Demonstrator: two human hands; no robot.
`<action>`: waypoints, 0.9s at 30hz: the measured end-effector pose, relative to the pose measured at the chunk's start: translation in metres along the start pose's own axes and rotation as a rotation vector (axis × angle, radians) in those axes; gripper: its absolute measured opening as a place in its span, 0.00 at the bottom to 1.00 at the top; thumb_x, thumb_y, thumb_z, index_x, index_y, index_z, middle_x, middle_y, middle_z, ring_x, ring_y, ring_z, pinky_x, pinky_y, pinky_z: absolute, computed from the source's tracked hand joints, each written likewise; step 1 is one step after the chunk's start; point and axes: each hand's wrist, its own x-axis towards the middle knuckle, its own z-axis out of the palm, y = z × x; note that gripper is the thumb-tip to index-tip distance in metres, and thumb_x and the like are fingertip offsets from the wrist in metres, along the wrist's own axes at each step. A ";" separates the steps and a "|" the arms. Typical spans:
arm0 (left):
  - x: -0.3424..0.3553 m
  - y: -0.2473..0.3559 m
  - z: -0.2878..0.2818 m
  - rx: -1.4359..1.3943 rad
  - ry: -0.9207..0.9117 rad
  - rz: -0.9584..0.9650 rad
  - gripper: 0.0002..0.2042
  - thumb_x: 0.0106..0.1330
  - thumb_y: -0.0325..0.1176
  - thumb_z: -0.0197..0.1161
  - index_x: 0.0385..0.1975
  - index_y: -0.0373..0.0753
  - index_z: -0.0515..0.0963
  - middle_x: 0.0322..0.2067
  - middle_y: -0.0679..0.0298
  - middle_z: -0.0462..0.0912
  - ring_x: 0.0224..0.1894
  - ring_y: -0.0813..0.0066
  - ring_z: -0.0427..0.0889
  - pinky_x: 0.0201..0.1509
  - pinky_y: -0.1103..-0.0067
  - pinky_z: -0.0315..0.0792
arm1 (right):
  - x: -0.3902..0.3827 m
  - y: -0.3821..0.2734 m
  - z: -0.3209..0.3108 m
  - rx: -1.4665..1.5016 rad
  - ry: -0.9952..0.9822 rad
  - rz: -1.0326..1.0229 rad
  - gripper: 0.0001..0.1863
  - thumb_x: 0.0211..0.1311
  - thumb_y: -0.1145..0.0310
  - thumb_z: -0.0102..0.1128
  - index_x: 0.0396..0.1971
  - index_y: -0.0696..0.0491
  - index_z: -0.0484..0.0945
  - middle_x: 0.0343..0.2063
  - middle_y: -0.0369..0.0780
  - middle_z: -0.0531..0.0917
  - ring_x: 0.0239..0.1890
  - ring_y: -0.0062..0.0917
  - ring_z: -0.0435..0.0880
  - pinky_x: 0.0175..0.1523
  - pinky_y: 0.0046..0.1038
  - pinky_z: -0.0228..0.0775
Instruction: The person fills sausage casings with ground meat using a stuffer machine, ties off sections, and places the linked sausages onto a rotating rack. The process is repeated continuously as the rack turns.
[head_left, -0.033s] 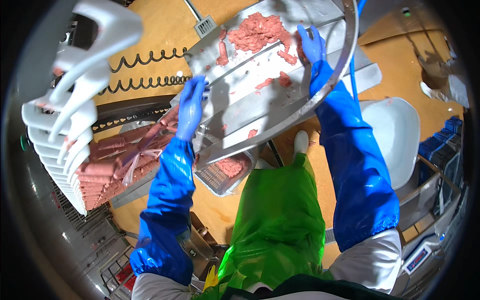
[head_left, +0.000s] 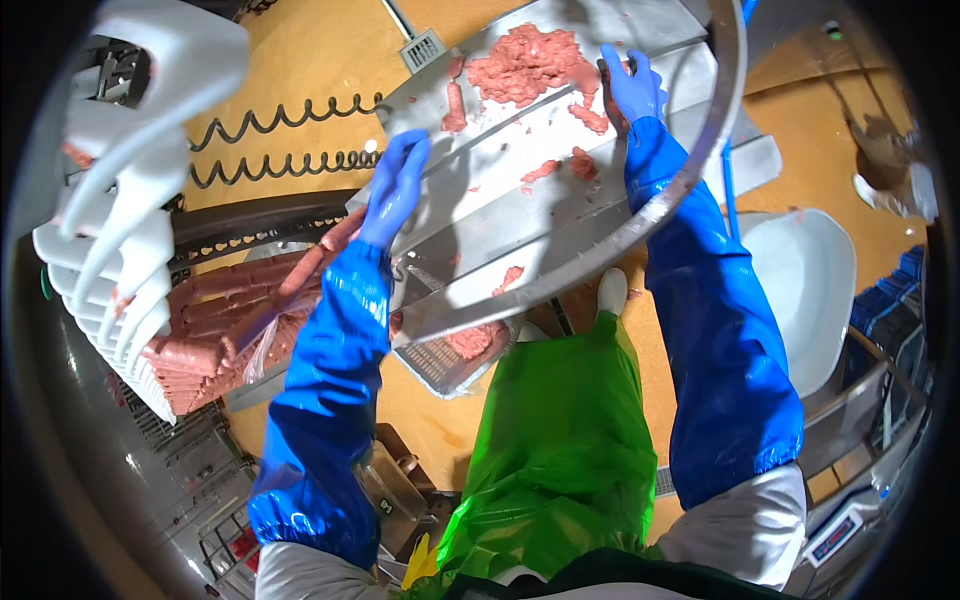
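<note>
My left hand (head_left: 395,188), in a blue glove, is raised at the near left edge of the metal table (head_left: 500,215). Its fingers are loosely bent and apart, with nothing visible between them. Just beside its wrist, a sausage link (head_left: 335,238) leads off toward linked sausages (head_left: 215,295) hanging from white hooks (head_left: 105,250). At the table's far right, my right hand (head_left: 636,92) has thumb and fingers apart. A dark reddish strip of meat (head_left: 613,108) lies along its thumb side, partly hidden. Left of it rests a mound of ground meat (head_left: 525,65) with scattered scraps (head_left: 583,165).
A curved metal rail (head_left: 600,245) arcs over the table between my arms. Below it stands a perforated basket (head_left: 435,365) with ground meat. A white tub (head_left: 805,300) is on the right. Coiled black hoses (head_left: 275,122) stretch at the left; another person (head_left: 890,190) stands far right.
The whole view has shifted slightly. My left hand has moved up and a little right, its fingers more bent. My right hand stays by the meat strip.
</note>
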 end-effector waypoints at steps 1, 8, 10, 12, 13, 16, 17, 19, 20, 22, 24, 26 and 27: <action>0.027 0.005 0.010 0.074 -0.048 -0.112 0.22 0.68 0.44 0.57 0.51 0.32 0.71 0.46 0.55 0.78 0.47 0.66 0.77 0.51 0.73 0.71 | 0.008 0.000 0.009 -0.100 -0.009 0.036 0.41 0.51 0.34 0.57 0.57 0.52 0.71 0.53 0.52 0.75 0.54 0.43 0.76 0.58 0.35 0.66; 0.129 -0.052 0.061 0.555 0.077 -0.003 0.30 0.56 0.51 0.64 0.48 0.30 0.71 0.50 0.40 0.73 0.52 0.46 0.74 0.56 0.64 0.69 | -0.062 -0.012 0.037 -0.062 -0.673 -0.334 0.32 0.53 0.37 0.59 0.45 0.50 0.78 0.44 0.54 0.78 0.53 0.45 0.75 0.59 0.40 0.65; 0.136 -0.060 0.060 0.626 0.024 0.027 0.28 0.57 0.51 0.63 0.47 0.31 0.71 0.48 0.42 0.75 0.51 0.47 0.75 0.54 0.64 0.70 | -0.023 -0.039 0.022 0.124 -0.496 -0.202 0.30 0.60 0.45 0.58 0.50 0.56 0.76 0.45 0.49 0.80 0.52 0.33 0.76 0.59 0.31 0.64; 0.141 -0.075 0.056 0.726 0.031 0.150 0.26 0.60 0.49 0.63 0.48 0.33 0.72 0.45 0.46 0.78 0.48 0.53 0.79 0.51 0.66 0.72 | 0.009 -0.068 0.012 0.616 -0.260 -0.212 0.29 0.60 0.45 0.58 0.49 0.56 0.77 0.43 0.45 0.81 0.48 0.30 0.79 0.56 0.30 0.68; 0.140 -0.071 0.056 0.604 0.026 0.039 0.20 0.63 0.48 0.61 0.41 0.35 0.74 0.36 0.48 0.81 0.42 0.53 0.81 0.45 0.66 0.73 | 0.027 -0.071 0.018 0.789 -0.454 -0.130 0.27 0.65 0.47 0.52 0.53 0.55 0.72 0.40 0.45 0.81 0.44 0.32 0.81 0.50 0.32 0.73; 0.134 -0.070 0.058 0.484 0.090 -0.074 0.18 0.66 0.46 0.57 0.37 0.33 0.74 0.29 0.54 0.81 0.33 0.65 0.81 0.37 0.71 0.73 | 0.056 -0.069 0.048 0.702 -0.651 -0.197 0.27 0.67 0.47 0.49 0.55 0.54 0.69 0.43 0.44 0.81 0.41 0.30 0.82 0.45 0.28 0.76; 0.133 -0.062 0.050 0.307 -0.096 -0.249 0.14 0.68 0.40 0.53 0.36 0.33 0.74 0.27 0.58 0.79 0.30 0.72 0.79 0.32 0.75 0.72 | 0.065 -0.061 0.068 0.508 -0.669 -0.379 0.28 0.65 0.47 0.53 0.52 0.56 0.73 0.44 0.42 0.81 0.44 0.28 0.80 0.50 0.28 0.72; 0.114 -0.042 0.035 -0.119 -0.214 -0.259 0.10 0.67 0.35 0.50 0.35 0.34 0.73 0.26 0.60 0.77 0.29 0.74 0.77 0.29 0.77 0.71 | 0.074 -0.054 0.084 0.320 -0.731 -0.563 0.30 0.62 0.45 0.56 0.52 0.57 0.76 0.47 0.39 0.81 0.50 0.26 0.78 0.58 0.28 0.66; 0.095 -0.035 0.028 -0.341 -0.262 -0.277 0.09 0.66 0.32 0.48 0.34 0.35 0.73 0.26 0.61 0.76 0.28 0.75 0.76 0.28 0.78 0.70 | 0.063 -0.056 0.090 0.306 -0.825 -0.543 0.29 0.63 0.47 0.57 0.53 0.57 0.74 0.49 0.40 0.80 0.52 0.26 0.76 0.60 0.28 0.63; 0.070 -0.035 0.023 -0.461 -0.137 -0.216 0.10 0.58 0.27 0.43 0.34 0.36 0.71 0.25 0.64 0.73 0.26 0.74 0.75 0.29 0.78 0.70 | 0.033 -0.062 0.091 0.256 -1.013 -0.494 0.28 0.64 0.52 0.58 0.55 0.57 0.72 0.53 0.42 0.77 0.56 0.26 0.72 0.64 0.27 0.59; 0.043 -0.010 0.017 -0.384 -0.118 -0.277 0.11 0.58 0.27 0.42 0.35 0.36 0.71 0.26 0.65 0.73 0.26 0.75 0.73 0.32 0.79 0.70 | -0.014 -0.042 0.095 0.200 -0.762 -0.640 0.27 0.62 0.47 0.58 0.51 0.54 0.75 0.50 0.40 0.78 0.54 0.27 0.74 0.62 0.27 0.62; 0.022 -0.005 0.009 -0.399 -0.207 -0.175 0.11 0.59 0.27 0.42 0.36 0.36 0.72 0.26 0.67 0.72 0.28 0.77 0.73 0.33 0.80 0.69 | -0.038 -0.050 0.072 0.302 -1.102 -0.539 0.25 0.63 0.53 0.58 0.54 0.53 0.73 0.49 0.42 0.78 0.54 0.30 0.73 0.61 0.29 0.64; 0.015 0.001 0.009 -0.413 -0.261 -0.121 0.11 0.59 0.27 0.42 0.37 0.36 0.72 0.27 0.67 0.72 0.28 0.78 0.72 0.34 0.81 0.69 | -0.055 -0.055 0.058 0.401 -0.941 -0.572 0.23 0.62 0.56 0.57 0.53 0.53 0.73 0.48 0.42 0.78 0.53 0.31 0.74 0.60 0.29 0.65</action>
